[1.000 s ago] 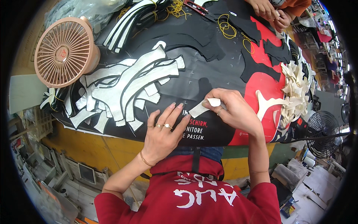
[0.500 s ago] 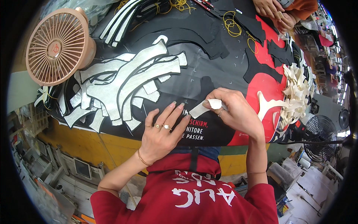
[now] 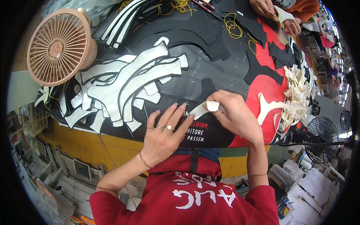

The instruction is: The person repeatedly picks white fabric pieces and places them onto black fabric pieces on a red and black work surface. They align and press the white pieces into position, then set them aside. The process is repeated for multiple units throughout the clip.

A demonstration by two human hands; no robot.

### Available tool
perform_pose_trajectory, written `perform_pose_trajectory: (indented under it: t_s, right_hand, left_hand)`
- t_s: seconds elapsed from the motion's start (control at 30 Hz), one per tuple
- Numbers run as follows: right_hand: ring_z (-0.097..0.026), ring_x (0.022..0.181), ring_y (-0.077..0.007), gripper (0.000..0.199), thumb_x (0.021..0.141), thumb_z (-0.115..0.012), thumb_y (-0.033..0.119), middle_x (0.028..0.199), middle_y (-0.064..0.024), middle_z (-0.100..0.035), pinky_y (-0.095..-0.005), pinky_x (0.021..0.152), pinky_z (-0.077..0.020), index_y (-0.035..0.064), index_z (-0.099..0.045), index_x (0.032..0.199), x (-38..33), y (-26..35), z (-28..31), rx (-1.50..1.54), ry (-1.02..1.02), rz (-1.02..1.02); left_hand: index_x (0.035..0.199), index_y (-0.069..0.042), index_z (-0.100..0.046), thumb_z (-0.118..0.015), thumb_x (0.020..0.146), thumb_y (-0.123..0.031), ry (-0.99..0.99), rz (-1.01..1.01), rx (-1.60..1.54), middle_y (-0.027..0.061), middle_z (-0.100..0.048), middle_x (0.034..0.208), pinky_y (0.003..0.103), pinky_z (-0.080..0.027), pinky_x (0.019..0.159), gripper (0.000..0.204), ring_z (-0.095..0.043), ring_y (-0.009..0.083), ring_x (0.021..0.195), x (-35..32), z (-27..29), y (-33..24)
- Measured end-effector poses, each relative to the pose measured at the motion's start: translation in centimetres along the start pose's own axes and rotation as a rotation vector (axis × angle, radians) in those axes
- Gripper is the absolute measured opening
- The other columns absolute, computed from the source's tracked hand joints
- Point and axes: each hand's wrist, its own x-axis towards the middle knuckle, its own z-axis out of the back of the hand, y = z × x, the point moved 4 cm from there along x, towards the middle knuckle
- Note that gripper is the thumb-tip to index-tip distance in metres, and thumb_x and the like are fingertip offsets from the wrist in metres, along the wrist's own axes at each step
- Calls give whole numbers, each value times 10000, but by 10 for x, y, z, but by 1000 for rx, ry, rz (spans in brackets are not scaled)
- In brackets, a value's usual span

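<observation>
Left hand (image 3: pixel 163 131) flat, fingers spread; right hand (image 3: pixel 234 112) pinching white strip (image 3: pixel 200 110).

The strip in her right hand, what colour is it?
White; the strip, pinched by the right hand, shows best in the head view.

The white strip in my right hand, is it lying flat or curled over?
Curled over at one end: the white strip rolls back under the right hand, the rest lying flat toward the left hand.

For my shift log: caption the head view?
Right hand peels a white backing strip; left hand flat on black table cover.
</observation>
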Motion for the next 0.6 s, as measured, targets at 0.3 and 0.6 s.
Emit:
perform_pose_trajectory:
  t_s: [0.3,0.6]
  right_hand:
    - [-562,657,-149,376,910,-744,114,745,-73,-600,-301,612,-445,6,-531,1200,-13,-2,5,113,-216,-169]
    - [-644,737,-359,379,908,-728,120,740,-146,-614,-426,673,-483,27,-481,1180,-14,-10,-1,123,-270,-206]
  left_hand:
    - [1258,-207,-693,-696,857,-201,13,19,8,61,-596,1396,425,-325,1067,401,-545,216,1290,0,-1,-1]
    - [1287,-211,-673,-719,829,-205,46,12,18,66,-586,1407,433,-308,1077,460,-525,223,1313,0,-2,0]
